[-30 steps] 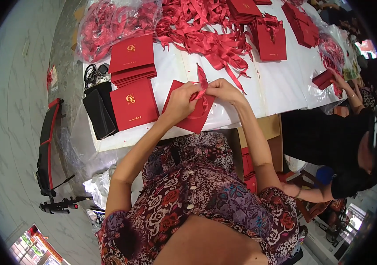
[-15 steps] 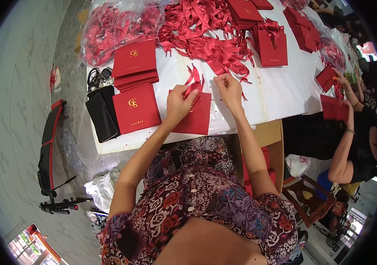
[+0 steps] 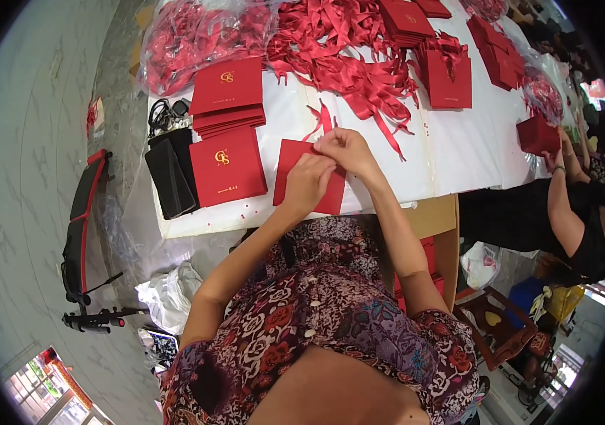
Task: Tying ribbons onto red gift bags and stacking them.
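The left hand [image 3: 308, 182] lies over the near-middle part of a red card [image 3: 288, 161], back upward, fingers bent and pointing far and to the right. Whether its fingertips are clamped on anything cannot be told, as the card-side surface of the hand is hidden. The right hand [image 3: 345, 150] reaches in from the right at the card's far edge, thumb and forefinger drawn close together; whether ribbon is caught between them cannot be determined. The two hands are just beside each other, fingertips near.

The red card lies on the white-covered counter [image 3: 387, 185], close to its near edge, beneath the left hand and to the near left of the right hand's fingertips. Its left side is exposed; much of its middle is covered by the fingers. Tails of a red ribbon [image 3: 326, 117] extend from the far edge of the card, on the far side of both hands.

To the left of the card, apart from it, is a gold-marked red card [image 3: 229, 177], with a stack of red cards [image 3: 227, 83] on its far side. A black flat case [image 3: 170, 178] lies further left. A loose heap of red ribbons [image 3: 359, 79] occupies the counter beyond the hands.
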The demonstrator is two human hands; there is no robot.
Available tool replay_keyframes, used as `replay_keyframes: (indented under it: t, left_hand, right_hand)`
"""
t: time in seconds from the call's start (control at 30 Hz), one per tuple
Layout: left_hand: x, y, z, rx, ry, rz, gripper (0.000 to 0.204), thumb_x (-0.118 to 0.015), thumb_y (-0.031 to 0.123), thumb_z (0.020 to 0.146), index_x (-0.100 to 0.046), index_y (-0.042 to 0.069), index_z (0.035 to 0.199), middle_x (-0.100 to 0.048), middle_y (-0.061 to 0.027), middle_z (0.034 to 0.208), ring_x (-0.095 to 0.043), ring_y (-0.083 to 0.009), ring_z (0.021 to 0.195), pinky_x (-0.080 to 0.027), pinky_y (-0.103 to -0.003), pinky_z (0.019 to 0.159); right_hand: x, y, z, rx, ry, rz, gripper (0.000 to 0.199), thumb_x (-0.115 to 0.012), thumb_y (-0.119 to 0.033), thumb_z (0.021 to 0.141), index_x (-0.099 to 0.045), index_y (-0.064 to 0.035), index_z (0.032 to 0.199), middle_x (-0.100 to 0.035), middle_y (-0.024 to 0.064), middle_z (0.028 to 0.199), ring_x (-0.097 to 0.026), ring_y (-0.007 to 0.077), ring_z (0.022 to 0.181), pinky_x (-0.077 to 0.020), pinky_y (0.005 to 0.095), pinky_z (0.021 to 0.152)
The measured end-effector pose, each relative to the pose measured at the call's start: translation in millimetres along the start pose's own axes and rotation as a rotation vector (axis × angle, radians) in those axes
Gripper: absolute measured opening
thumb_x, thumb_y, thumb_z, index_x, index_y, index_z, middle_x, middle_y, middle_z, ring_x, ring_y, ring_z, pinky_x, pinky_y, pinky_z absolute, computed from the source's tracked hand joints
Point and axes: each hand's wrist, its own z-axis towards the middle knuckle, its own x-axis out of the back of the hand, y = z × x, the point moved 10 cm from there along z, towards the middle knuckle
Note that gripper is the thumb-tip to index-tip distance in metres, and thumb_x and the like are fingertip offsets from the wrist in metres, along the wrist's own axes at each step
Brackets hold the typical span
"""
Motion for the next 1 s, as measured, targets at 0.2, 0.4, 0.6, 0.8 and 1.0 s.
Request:
replay_keyframes:
  t: [0.2, 0.4, 0.6, 0.8, 1.0]
  left_hand:
    - [-12, 11, -13, -0.151, -0.069, 0.121, 0.018, -0.063, 0.005, 0.083, -0.065, 0.001, 0.101, -0.065, -0.0153, 0.094, -0.06, -0.032, 0.091, -0.049, -0.039, 0.079]
    - [30, -20, 11, 0.074, -0.097, 0.134, 0.026, -0.068, 0.008, 0.08, -0.063, 0.002, 0.105, -0.063, -0.0162, 0.102, -0.059, -0.0341, 0.093, -0.049, -0.041, 0.078]
    - [36, -47, 17, 0.103, -0.169, 0.404, 0.035, -0.077, 0.009, 0.071, -0.06, 0.004, 0.101, -0.058, -0.0133, 0.1, -0.06, -0.032, 0.085, -0.051, -0.041, 0.074]
    - [26, -38, 19, 0.081, -0.117, 0.342, 0.032, -0.074, 0.011, 0.075, -0.062, 0.006, 0.105, -0.059, -0.0131, 0.101, -0.062, -0.0315, 0.088, -0.052, -0.039, 0.073]
    - [24, -26, 22, -0.057, -0.115, 0.293, 0.022, -0.068, 0.003, 0.077, -0.06, 0.004, 0.097, -0.057, -0.0121, 0.095, -0.06, -0.0323, 0.088, -0.05, -0.04, 0.07]
  right_hand:
    - [13, -28, -18, 0.285, 0.316, -0.517, 0.019, -0.077, -0.007, 0.072, -0.062, -0.0004, 0.083, -0.065, 0.0118, 0.074, -0.065, 0.0253, 0.068, -0.0516, 0.0345, 0.066]
    - [10, -22, -18, 0.19, 0.237, -0.491, 0.012, -0.071, -0.011, 0.081, -0.064, -0.0022, 0.085, -0.065, 0.0131, 0.081, -0.064, 0.0287, 0.077, -0.0504, 0.038, 0.068]
    - [-10, -63, -39, 0.486, 0.291, -0.687, 0.012, -0.064, -0.014, 0.086, -0.064, -0.0022, 0.087, -0.066, 0.0144, 0.081, -0.063, 0.0333, 0.08, -0.0491, 0.0417, 0.071]
    - [-21, -45, -39, 0.381, 0.249, -0.605, 0.01, -0.065, -0.012, 0.081, -0.063, -0.0024, 0.085, -0.065, 0.0145, 0.076, -0.064, 0.0331, 0.072, -0.0497, 0.042, 0.065]
    - [-17, -37, -31, 0.277, 0.246, -0.54, 0.011, -0.068, -0.012, 0.075, -0.063, -0.0019, 0.076, -0.064, 0.0123, 0.066, -0.065, 0.0294, 0.063, -0.051, 0.0389, 0.062]
